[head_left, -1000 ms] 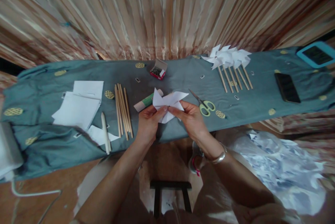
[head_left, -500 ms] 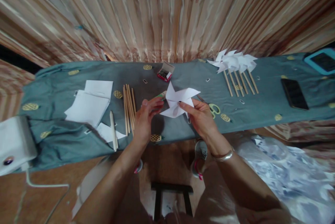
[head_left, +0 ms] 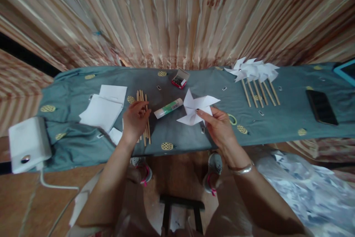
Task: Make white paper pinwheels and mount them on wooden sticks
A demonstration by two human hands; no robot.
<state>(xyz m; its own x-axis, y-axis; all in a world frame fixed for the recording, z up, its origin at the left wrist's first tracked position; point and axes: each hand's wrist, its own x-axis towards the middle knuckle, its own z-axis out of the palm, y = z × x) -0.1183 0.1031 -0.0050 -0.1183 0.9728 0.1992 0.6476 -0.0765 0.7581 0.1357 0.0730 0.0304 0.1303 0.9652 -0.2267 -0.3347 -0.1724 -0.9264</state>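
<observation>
My right hand (head_left: 220,126) pinches a white paper pinwheel (head_left: 203,103), its thumb by the small dark pin at the centre. My left hand (head_left: 135,118) is over a bundle of wooden sticks (head_left: 145,129), fingers bent and a little apart. Whether its fingertips touch a stick, I cannot tell. Between the two hands lies a glue stick (head_left: 168,108) with a green and white label. Behind it stands an open small red box (head_left: 179,78) of metal pins. Scissors with a pale green handle (head_left: 232,119) are partly hidden behind my right hand.
White paper sheets (head_left: 104,109) lie at left, near a white device (head_left: 29,144) with a cable. Several finished pinwheels on sticks (head_left: 255,72) rest at back right. A black phone (head_left: 321,107) and a blue-framed device (head_left: 346,72) are farther right. Below is a plastic bag (head_left: 294,189) of paper pieces.
My left hand has moved left from beside the pinwheel to the sticks, uncovering the glue stick. My right hand still holds the pinwheel. The view has shifted slightly.
</observation>
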